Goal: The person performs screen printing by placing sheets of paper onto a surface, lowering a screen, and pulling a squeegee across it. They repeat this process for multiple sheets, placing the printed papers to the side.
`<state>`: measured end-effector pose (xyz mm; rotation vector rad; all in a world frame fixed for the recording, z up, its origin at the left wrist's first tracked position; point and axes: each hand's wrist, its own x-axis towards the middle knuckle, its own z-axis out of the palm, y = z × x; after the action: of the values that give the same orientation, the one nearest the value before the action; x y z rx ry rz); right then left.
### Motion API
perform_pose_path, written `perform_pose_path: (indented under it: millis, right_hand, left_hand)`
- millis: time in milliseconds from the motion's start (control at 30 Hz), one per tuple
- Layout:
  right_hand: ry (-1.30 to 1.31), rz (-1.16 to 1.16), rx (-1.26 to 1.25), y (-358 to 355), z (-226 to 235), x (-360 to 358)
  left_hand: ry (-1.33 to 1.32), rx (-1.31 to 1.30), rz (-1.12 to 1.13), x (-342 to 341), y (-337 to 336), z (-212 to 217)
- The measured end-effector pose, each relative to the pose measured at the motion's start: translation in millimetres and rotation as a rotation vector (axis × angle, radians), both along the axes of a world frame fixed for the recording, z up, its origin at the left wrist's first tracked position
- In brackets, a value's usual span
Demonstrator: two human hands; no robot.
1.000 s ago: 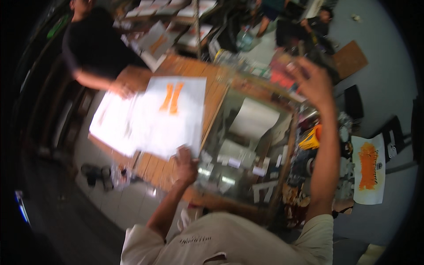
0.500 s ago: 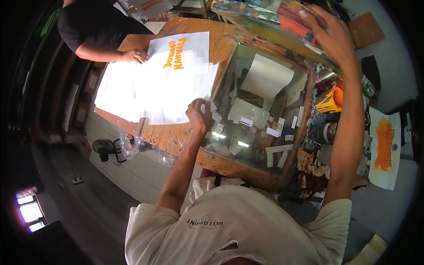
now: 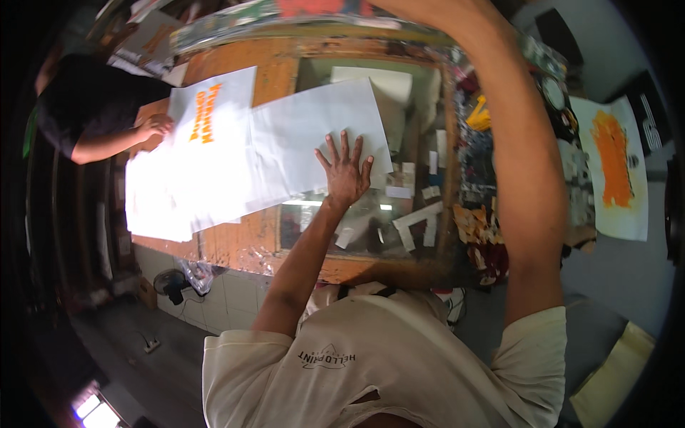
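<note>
My left hand (image 3: pixel 346 171) lies flat with its fingers spread on a large blank white sheet (image 3: pixel 300 135). The sheet stretches from a pile of white sheets (image 3: pixel 178 192) on the left onto a glass panel (image 3: pixel 332 228) set in the wooden table. My right forearm (image 3: pixel 524 143) reaches up across the right side; its hand is cut off at the top edge. There, a paint-stained framed screen (image 3: pixel 242 32) is raised over the far side of the table. At the upper left, another person's hand (image 3: pixel 153 128) is beside a sheet with orange lettering (image 3: pixel 207 114).
An orange-stained sheet (image 3: pixel 614 164) hangs on the right. A yellow ink-coated container (image 3: pixel 479 114) stands among stained clutter beside my right arm. Tape and paper scraps (image 3: pixel 414 221) show at the glass. A small fan (image 3: pixel 170 285) stands on the floor at lower left.
My left hand has drawn a blank sheet from the pile rightward onto the glass and flattened its fingers. My right hand, earlier at the screen's edge, has passed beyond the top edge. The view has shifted.
</note>
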<state>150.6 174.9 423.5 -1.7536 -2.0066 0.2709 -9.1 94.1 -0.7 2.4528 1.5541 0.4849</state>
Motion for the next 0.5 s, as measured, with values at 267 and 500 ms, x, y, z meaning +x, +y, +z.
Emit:
perform_pose_path:
  millis: [267, 500]
  right_hand:
    - [0.013, 0.230, 0.051, 16.4, -5.8, 41.4]
    - [-0.049, 0.223, 0.069, 16.1, 0.1, 46.2]
  left_hand:
    - [0.029, 0.013, -0.189, 62.0, 2.1, 4.5]
    - [0.198, -0.160, -0.026, 41.1, -57.4, 24.3]
